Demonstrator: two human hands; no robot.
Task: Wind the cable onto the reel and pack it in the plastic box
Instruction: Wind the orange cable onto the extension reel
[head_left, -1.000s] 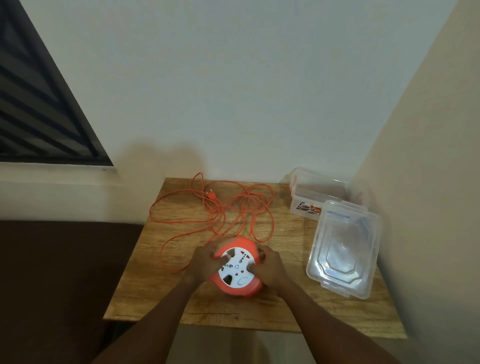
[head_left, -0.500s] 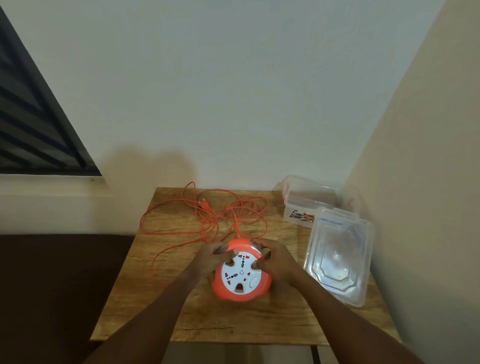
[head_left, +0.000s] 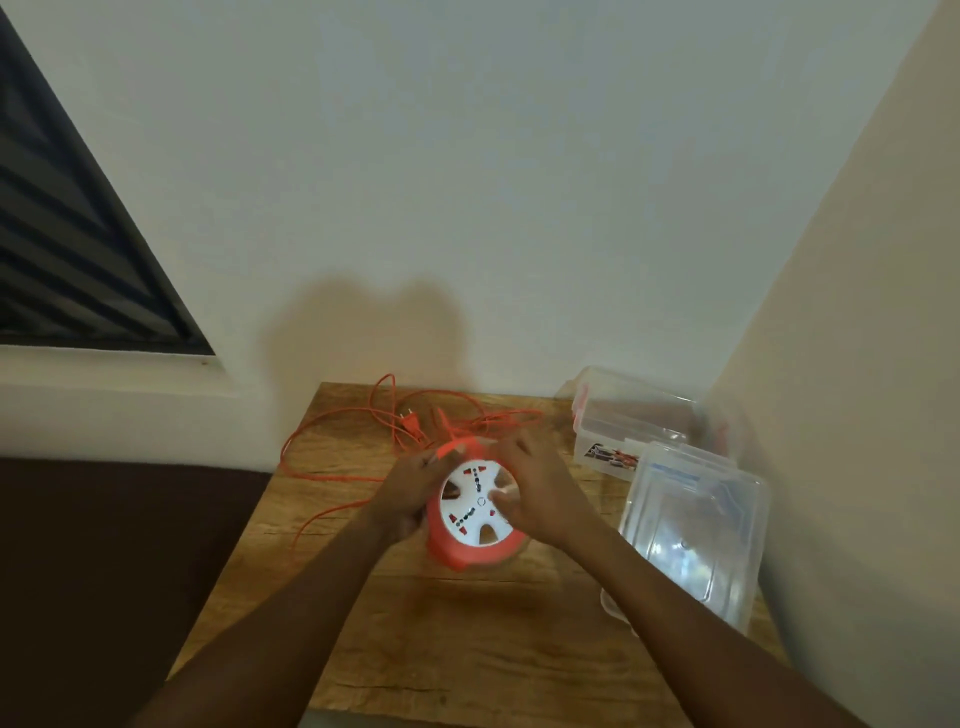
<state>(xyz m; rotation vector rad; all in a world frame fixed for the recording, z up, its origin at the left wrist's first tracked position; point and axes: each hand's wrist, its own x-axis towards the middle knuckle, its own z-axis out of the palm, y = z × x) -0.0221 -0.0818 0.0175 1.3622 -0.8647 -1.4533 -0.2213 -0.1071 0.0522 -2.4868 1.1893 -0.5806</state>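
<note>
An orange cable reel (head_left: 470, 525) with a white socket face is held tilted above the wooden table (head_left: 467, 623). My left hand (head_left: 413, 486) grips its left rim. My right hand (head_left: 537, 491) lies over its right side, fingers on the white face. Loose orange cable (head_left: 332, 457) sprawls in loops behind the reel at the far left of the table, its plug (head_left: 410, 423) lying among them. The clear plastic box (head_left: 631, 421) stands open at the far right corner. Its clear lid (head_left: 693, 530) rests in front of it.
Walls close in behind the table and along its right side. A dark surface (head_left: 104, 571) lies left of the table, below a window ledge. The near part of the table shows bare wood.
The reel has risen off the table and tilted toward me, its white face turning. Both hands shifted up around its top, and the cable loops have drawn in slightly.
</note>
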